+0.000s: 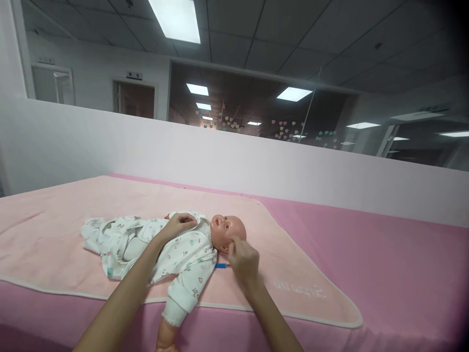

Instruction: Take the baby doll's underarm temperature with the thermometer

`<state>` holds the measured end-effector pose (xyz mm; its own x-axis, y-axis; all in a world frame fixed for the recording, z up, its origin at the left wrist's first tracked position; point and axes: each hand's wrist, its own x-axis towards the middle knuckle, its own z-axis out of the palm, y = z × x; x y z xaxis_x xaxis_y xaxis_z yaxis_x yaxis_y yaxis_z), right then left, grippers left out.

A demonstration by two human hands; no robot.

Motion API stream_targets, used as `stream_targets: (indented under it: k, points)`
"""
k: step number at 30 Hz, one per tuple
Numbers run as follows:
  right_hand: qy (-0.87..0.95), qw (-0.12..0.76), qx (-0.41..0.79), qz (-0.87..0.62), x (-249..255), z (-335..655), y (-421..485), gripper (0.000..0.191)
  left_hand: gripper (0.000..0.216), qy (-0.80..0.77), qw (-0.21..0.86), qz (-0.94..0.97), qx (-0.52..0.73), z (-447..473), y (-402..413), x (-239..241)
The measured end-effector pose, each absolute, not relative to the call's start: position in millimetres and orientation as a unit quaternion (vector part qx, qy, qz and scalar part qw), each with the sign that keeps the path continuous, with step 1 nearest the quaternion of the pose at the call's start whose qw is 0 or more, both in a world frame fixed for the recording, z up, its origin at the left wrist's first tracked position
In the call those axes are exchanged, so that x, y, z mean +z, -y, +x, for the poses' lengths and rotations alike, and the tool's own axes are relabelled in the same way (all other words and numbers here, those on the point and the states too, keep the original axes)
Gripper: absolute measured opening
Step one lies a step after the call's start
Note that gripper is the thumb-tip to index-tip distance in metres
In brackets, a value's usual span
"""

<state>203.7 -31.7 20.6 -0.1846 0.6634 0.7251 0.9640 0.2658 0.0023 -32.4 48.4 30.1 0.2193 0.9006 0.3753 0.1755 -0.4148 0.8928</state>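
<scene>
A baby doll (229, 230) lies on its back across the peach mat, its head toward the right. It wears a white printed outfit (190, 249), rumpled around the legs. My left hand (182, 224) rests over the doll's chest near the collar, fingers curled together; what they may grip is hidden. Beside the doll's ear and cheek, my right hand (245, 258) is closed with the fingertips pinched. Anything held in it is too small or hidden to make out. A small blue stick-like object (221, 265) lies under the doll's shoulder, between it and my right wrist.
The peach mat (300, 274) has a white edge and faint lettering, and lies over a pink padded surface (395, 264). A low white wall (256, 159) runs along the back, with glass above it bearing heart stickers. One doll arm (167, 335) hangs over the near edge.
</scene>
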Motion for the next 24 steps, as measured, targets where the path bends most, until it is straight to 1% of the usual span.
stream_targets:
  k: [2,5,7,9,14,19,24]
  points:
    - [0.801,0.324,-0.246,-0.439,29,175,26,0.027,0.030,-0.396,0.370,0.679,0.494,-33,-51,28]
    - [0.824,0.353,-0.256,-0.361,40,126,15,0.020,0.024,-0.381,0.358,0.679,0.516,-36,-54,26]
    - [0.827,0.361,-0.249,-0.353,42,102,6,0.017,0.020,-0.369,0.351,0.679,0.528,-37,-55,26]
    - [0.825,0.372,-0.230,-0.357,38,88,-2,0.016,0.021,-0.369,0.342,0.681,0.533,-38,-56,26]
    - [0.803,0.427,-0.169,-0.380,23,88,-12,0.016,0.021,-0.376,0.330,0.698,0.513,-37,-56,28]
    - [0.789,0.478,-0.120,-0.366,20,94,-11,0.024,0.028,-0.370,0.385,0.654,0.535,-36,-54,30]
    - [0.778,0.524,-0.091,-0.336,19,97,-8,0.032,0.034,-0.389,0.400,0.641,0.528,-38,-52,29]
